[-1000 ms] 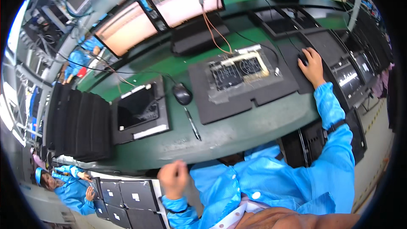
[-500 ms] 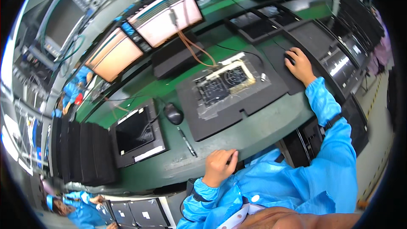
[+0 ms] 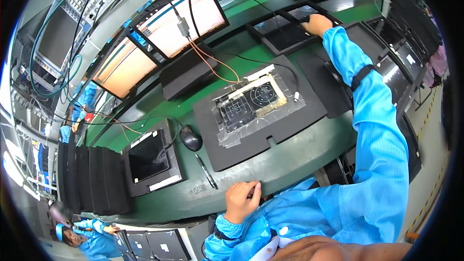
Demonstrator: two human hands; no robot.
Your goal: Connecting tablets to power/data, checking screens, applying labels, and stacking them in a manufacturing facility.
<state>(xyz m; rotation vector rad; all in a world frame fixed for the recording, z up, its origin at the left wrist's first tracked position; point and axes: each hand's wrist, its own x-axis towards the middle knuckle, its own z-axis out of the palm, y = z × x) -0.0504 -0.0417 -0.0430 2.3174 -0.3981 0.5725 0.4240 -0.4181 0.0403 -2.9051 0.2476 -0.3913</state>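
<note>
My right hand [image 3: 319, 24] reaches far over the bench, fingers curled down at the divider of a black tray [image 3: 285, 50] that holds dark glossy panels [image 3: 286, 33]. Whatever its fingertips grip is hidden. My left hand [image 3: 241, 200] is closed at the bench's near edge, with a small dark bit showing between thumb and fingers that I cannot make out. Between the hands, on a black foam board [image 3: 251, 152], lies a dark display panel [image 3: 246, 104] with a circle-and-line pattern, under clear film and cream-coloured tape. A black mouse [image 3: 332, 71] sits on the dark mat to the right.
Left of the board are another black mouse [image 3: 191, 137], a pen [image 3: 207, 171] and a dark tablet-like panel [image 3: 149, 155] on foam. Upright black foam slabs [image 3: 96, 179] stand farther left. Two monitors [image 3: 186, 19] and hanging cables are behind; more trays [image 3: 394, 75] line the right side.
My right hand has left the mouse on the right and moved forward and left to the panel tray. The left hand stays closed near the bench edge. The view has shifted slightly.
</note>
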